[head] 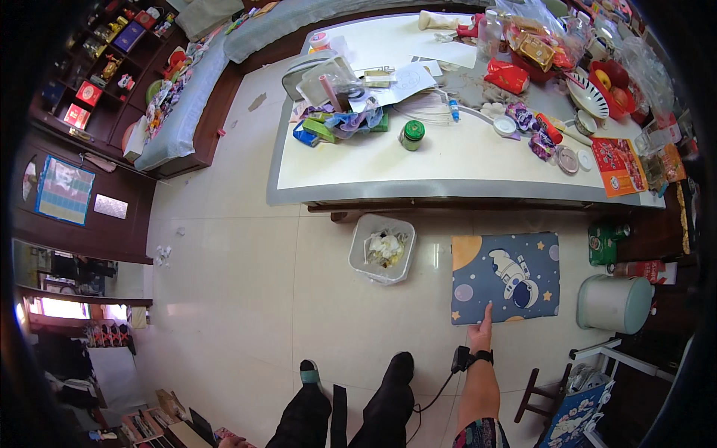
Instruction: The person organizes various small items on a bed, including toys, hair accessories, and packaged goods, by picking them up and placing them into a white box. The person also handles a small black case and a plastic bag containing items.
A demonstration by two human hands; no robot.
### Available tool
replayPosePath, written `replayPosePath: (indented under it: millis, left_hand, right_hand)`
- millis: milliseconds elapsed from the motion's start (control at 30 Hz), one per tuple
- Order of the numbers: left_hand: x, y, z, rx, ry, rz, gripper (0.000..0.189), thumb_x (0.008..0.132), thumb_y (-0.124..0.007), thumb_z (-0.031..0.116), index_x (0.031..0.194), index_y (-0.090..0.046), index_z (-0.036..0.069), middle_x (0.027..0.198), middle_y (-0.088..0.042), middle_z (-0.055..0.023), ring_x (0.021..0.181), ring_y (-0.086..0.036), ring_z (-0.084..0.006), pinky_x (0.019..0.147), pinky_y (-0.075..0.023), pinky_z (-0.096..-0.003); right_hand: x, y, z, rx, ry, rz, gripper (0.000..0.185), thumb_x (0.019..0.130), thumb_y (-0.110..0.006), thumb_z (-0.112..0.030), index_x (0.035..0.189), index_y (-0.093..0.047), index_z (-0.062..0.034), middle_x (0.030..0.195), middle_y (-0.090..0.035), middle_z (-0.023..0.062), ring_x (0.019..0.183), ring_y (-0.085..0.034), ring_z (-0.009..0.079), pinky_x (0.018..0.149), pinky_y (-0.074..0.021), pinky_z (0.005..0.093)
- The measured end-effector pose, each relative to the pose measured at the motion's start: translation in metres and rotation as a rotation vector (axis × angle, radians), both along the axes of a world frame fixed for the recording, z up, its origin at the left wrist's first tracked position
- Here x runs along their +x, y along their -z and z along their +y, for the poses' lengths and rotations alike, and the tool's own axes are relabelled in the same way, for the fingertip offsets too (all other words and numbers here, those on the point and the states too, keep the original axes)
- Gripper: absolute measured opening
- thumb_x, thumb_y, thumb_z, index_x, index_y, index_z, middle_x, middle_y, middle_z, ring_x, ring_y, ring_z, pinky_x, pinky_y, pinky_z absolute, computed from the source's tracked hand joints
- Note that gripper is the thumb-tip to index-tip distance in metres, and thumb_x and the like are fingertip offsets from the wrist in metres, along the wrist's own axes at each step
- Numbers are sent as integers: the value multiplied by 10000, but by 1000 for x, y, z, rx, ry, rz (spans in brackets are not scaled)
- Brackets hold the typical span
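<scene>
My right hand (480, 333) grips the near edge of a flat rectangular panel (476, 269) printed with an astronaut, stars and planets on dark blue. The thumb lies on its printed face and the fingers are hidden beneath. A black strap with a small box (461, 358) and a cable is around that wrist. Only part of my left hand (232, 442) shows at the bottom edge, beside a red patterned thing (228, 433); its grip cannot be made out. Left of the panel, a white waste bin (358, 246) with a clear liner holds rubbish.
Ahead is a cluttered table (369, 187) with a green-lidded jar (413, 135). A pale lidded bin (602, 305), a green carton (601, 245) and a wooden stool (526, 395) stand at right. Paper scraps (162, 255) lie on the tiled floor. A covered bench (179, 129) runs along the left.
</scene>
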State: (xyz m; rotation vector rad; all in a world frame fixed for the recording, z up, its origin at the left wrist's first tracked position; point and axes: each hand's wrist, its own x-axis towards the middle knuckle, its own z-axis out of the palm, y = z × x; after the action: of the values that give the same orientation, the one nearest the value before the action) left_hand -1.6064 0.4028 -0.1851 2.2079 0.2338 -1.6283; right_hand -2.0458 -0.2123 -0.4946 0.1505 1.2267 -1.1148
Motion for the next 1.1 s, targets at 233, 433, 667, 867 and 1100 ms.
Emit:
replayPosePath:
  millis: [233,433,667,867,1100]
  left_hand:
    - [4,-9,-17,139,494,-29,349,890,-474,152,1158,-495,-71,925,-652,-124,850,-633,-177,732,-516,-289]
    - [-5,-20,-32,112,318,-32,392,910,-409,194,1192,-451,-75,977,-634,-160,888,-626,-209,734,-521,-306]
    - [3,-6,47,-8,116,6,382,888,-420,170,1180,-470,-72,967,-640,-151,855,-629,-191,753,-507,-296]
    - [39,12,141,-76,110,7,371,833,-473,194,1102,-551,-50,867,-663,-131,772,-645,-180,743,-505,-295]
    - [140,38,244,-135,191,-208,341,803,-464,207,1019,-614,-12,811,-670,-127,769,-653,-231,748,-505,-328]
  right_hand:
    - [-19,-41,4,-54,-45,-1,484,794,-662,-300,1187,-500,-67,1211,-514,30,1078,-487,221,942,-386,378]
    - [-72,-112,46,79,-208,96,351,820,-609,-174,1128,-517,-35,1098,-569,82,1000,-542,268,883,-445,414]
    - [-67,-179,163,205,-383,314,327,759,-557,-4,1084,-554,-46,961,-609,109,836,-597,284,739,-505,448]
    - [5,-253,263,278,-767,877,239,680,-653,-63,905,-582,-30,820,-600,110,707,-591,268,632,-504,425]
    - [86,-321,343,34,-1303,1241,117,703,-599,-99,807,-565,-59,746,-561,112,677,-562,272,631,-481,412]
